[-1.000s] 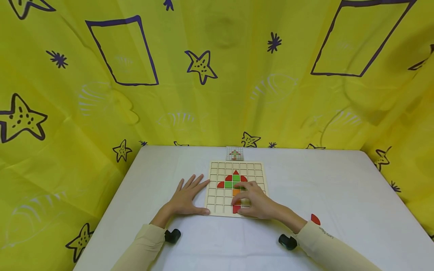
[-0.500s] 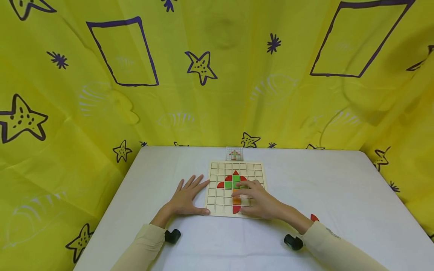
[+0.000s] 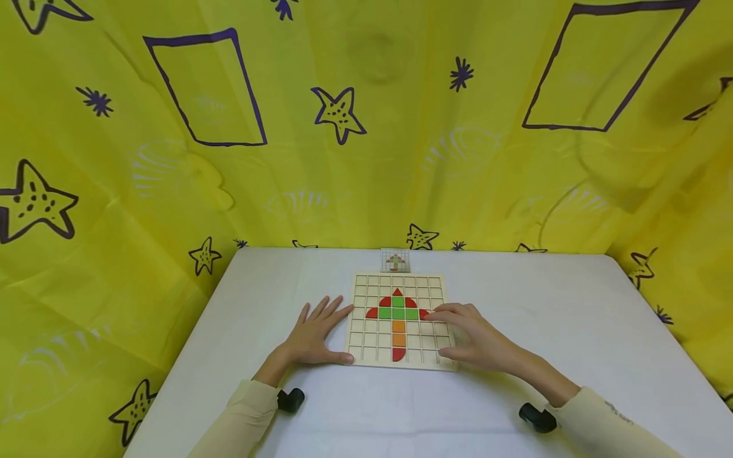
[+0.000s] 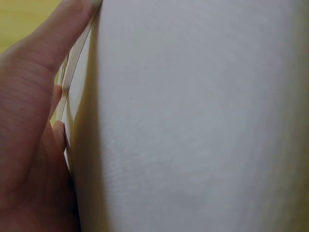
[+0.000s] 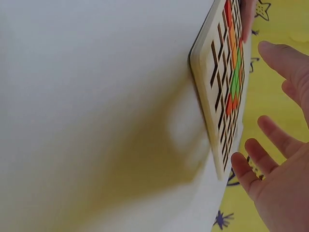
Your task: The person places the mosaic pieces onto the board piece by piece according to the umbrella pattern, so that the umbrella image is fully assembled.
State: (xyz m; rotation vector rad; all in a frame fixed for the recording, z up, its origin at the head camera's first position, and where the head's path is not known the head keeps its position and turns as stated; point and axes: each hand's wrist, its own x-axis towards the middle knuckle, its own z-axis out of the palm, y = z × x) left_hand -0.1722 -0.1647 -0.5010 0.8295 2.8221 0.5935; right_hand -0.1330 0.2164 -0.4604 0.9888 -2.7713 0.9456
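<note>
A pale wooden grid board (image 3: 366, 339) lies on the table with coloured pieces set in its cells. Green squares (image 3: 385, 313) form a row, orange squares (image 3: 398, 340) stand in a column below it, and a red rounded piece (image 3: 398, 354) ends the column. A red triangle (image 3: 397, 292) tops the figure. My left hand (image 3: 312, 337) rests at the board's left edge, fingers spread, thumb at the lower corner. Over the board's right side is my right hand (image 3: 472, 340), fingertips by a red piece (image 3: 424, 314). Nothing shows between its parted fingers (image 5: 253, 171) in the right wrist view.
A small pattern card (image 3: 395, 260) with a similar figure lies just behind the board. The white table (image 3: 544, 299) reaches back to a yellow curtain (image 3: 389, 178) with printed stars. Black wrist devices (image 3: 537, 418) sit beneath both wrists.
My right hand has moved right from the middle of the board, uncovering the orange column and the green row. A loose red piece at right is now out of sight near the right forearm.
</note>
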